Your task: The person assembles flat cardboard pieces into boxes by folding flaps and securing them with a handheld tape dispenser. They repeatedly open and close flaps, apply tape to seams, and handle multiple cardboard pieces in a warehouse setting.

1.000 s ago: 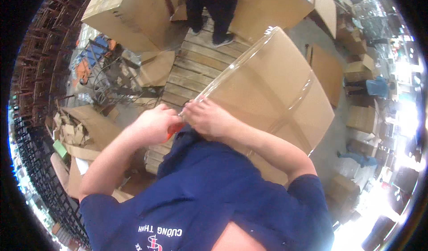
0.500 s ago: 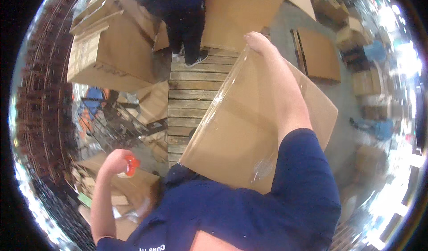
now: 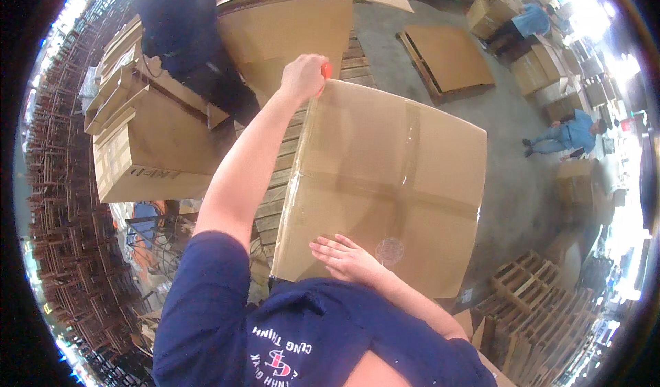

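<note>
A large brown cardboard box (image 3: 440, 160) stands in front of me, with strips of clear tape shining along its seams and left edge. My left hand (image 3: 302, 77) is closed around a small orange-red plastic object (image 3: 326, 71) at the box's far left corner. Most of that object is hidden by my fingers, so its kind is unclear. My right hand (image 3: 349, 259) lies flat on the near part of the box, fingers stretched out and holding nothing, beside a round printed mark.
A wooden slatted pallet (image 3: 280, 174) lies left of the box. A co-worker in dark clothes (image 3: 182, 29) stands beyond it near stacked cartons (image 3: 161, 136). Flat cardboard (image 3: 447, 57) lies far right; people in blue (image 3: 574, 134) and wooden pallets (image 3: 529, 291) are at the right.
My left hand has swung from low on the left to the box's far left corner, still gripping the orange-red object. My right hand has left the far edge and lies flat nearer me.
</note>
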Available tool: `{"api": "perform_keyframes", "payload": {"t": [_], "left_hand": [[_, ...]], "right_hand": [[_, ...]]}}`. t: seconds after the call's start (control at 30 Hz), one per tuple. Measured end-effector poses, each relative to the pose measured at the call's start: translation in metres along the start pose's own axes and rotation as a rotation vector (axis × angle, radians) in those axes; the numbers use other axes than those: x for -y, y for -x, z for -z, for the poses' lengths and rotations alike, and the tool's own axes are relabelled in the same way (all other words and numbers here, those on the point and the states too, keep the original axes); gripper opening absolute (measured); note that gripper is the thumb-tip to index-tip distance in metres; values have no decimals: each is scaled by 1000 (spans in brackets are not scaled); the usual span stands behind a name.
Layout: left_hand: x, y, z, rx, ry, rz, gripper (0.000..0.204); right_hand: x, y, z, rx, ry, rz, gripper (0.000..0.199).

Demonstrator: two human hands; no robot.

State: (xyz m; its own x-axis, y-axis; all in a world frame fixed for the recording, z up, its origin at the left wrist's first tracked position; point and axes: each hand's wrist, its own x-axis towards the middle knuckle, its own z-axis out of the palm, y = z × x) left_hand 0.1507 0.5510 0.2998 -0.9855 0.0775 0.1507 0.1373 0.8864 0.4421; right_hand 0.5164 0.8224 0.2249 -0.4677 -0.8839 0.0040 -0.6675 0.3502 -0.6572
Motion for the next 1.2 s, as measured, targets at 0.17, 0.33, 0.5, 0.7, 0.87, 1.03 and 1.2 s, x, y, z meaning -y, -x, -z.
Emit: {"api": "perform_keyframes", "payload": {"t": [0.17,0.33,0.5,0.7,0.87,1.03,1.2], "left_hand": [[5,44,-5,159,-120,4,27],[13,269,31,116,123,-6,44],[-56,491,108,367,98,167,40],[-17,498,92,715,28,330,33],[95,636,63,1396,-265,656,37],[70,721,154,1063,73,1179,30],[29,778,181,904,114,1260,31]], "right_hand": [[-5,16,1,-45,-100,-6,53],[-17,-9,11,-193,-102,4,34],[3,-77,35,-242,48,244,46],[37,-128,-21,267,238,590,61],[10,-192,17,446,286,464,32],[-165,-290,216,321,704,-393,34],[-123,-295,124,428,890,-473,50]]}}
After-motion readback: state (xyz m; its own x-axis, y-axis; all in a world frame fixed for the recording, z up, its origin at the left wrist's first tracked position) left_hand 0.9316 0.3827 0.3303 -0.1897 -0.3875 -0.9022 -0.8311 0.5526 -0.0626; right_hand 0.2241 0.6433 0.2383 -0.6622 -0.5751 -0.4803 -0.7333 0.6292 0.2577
